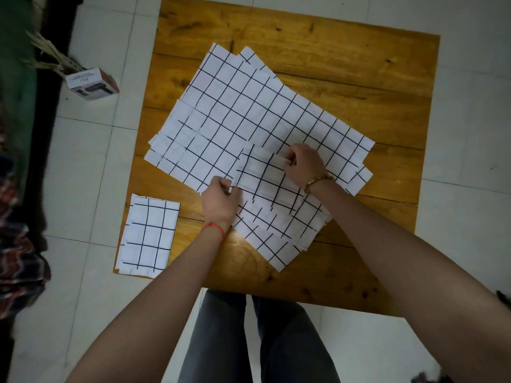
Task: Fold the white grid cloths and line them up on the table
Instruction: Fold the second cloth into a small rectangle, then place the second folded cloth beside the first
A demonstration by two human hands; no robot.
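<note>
Both hands pinch one white grid cloth (265,186): left hand (221,196) its near-left edge, right hand (302,164) the folded far edge, on the worktop (359,78).

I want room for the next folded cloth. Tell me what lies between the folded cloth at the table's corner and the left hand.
Only bare wooden table lies between the folded cloth and the left hand, as the head view shows.
</note>
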